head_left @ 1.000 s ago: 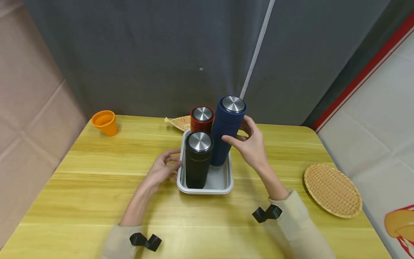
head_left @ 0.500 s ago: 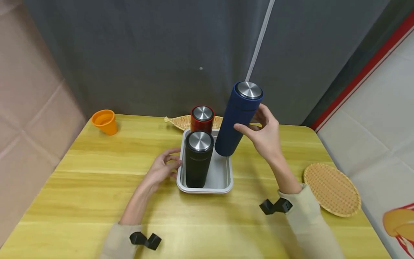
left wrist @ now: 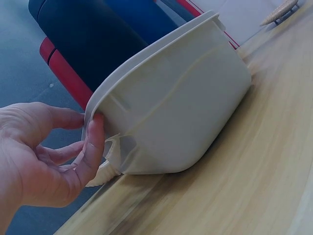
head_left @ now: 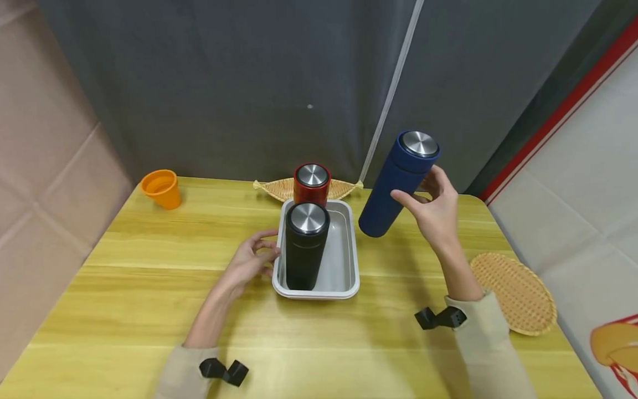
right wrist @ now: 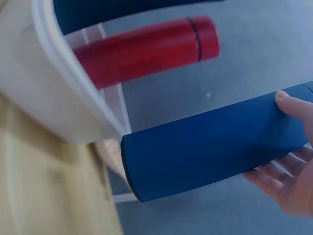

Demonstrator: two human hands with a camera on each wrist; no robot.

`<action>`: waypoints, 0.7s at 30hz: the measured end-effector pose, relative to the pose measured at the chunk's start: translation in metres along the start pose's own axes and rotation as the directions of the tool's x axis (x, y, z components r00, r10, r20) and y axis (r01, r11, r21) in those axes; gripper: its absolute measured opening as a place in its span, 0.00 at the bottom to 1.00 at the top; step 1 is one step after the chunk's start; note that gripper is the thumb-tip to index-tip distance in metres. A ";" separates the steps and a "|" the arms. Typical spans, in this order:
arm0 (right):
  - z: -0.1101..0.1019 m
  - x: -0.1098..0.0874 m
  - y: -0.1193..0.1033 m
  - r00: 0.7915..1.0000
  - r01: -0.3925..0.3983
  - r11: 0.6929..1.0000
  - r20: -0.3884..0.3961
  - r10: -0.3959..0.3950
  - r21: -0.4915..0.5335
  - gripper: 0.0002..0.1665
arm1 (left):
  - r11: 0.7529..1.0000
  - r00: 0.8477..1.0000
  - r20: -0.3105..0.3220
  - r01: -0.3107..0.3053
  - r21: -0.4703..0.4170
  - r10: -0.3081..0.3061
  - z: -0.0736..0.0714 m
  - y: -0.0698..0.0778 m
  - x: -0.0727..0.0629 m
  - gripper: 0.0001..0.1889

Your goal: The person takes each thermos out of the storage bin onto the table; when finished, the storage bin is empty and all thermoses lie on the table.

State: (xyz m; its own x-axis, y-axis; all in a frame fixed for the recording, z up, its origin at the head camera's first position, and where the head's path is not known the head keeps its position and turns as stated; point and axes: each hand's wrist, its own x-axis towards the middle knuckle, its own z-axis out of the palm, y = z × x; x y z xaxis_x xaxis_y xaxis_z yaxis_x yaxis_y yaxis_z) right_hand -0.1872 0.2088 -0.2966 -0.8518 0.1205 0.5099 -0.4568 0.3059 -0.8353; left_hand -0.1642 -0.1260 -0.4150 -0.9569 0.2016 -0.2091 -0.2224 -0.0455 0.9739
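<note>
My right hand (head_left: 435,215) grips a blue thermos (head_left: 396,191) with a silver-topped lid, thumb on the near side. It is held tilted in the air, right of a pale grey plastic bin (head_left: 344,244). My left hand (head_left: 251,257) pinches the bin's left rim; the left wrist view shows its fingers (left wrist: 93,147) at the rim. Inside the bin, a black thermos (head_left: 305,255) stands at the front left. A red thermos (head_left: 311,188) stands behind it, its lower part hidden in the head view. The right wrist view shows the blue thermos's base beside the bin's rim.
An orange cup (head_left: 163,189) stands at the back left of the wooden table (head_left: 319,354). A boat-shaped woven basket (head_left: 344,188) lies behind the bin. A flat round woven tray (head_left: 515,293) is at the right. Dark grey cloth (head_left: 224,94) rises behind the table.
My right hand has lifted the blue thermos out of the bin and carried it to the right, tilting it more. My left hand and the bin have stayed in place.
</note>
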 end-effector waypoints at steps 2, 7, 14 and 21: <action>-0.002 -0.001 0.009 0.999 -0.033 0.999 -0.001 0.033 -0.009 0.37 | 1.000 1.000 -0.003 -0.001 0.005 0.001 0.001 0.000 0.000 0.27; 0.000 -0.003 0.028 0.995 -0.091 0.996 0.043 0.092 -0.007 0.39 | 1.000 1.000 -0.013 -0.003 0.014 0.003 0.002 0.000 0.001 0.27; 0.015 -0.006 0.044 0.988 -0.136 0.990 0.071 0.139 -0.043 0.41 | 1.000 1.000 -0.016 0.003 0.024 -0.002 0.001 0.001 0.000 0.27; 0.023 -0.005 0.049 0.983 -0.171 0.985 0.058 0.173 -0.030 0.41 | 0.999 1.000 -0.010 0.011 0.033 -0.011 0.002 0.001 0.001 0.27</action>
State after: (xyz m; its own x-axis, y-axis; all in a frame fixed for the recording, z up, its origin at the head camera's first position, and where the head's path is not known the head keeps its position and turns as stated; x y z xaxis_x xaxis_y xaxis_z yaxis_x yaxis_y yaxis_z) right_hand -0.2116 0.2021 -0.3448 -0.9314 0.1166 0.3449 -0.2960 0.3093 -0.9037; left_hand -0.1653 -0.1242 -0.4141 -0.9562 0.1927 -0.2205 -0.2268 -0.0109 0.9739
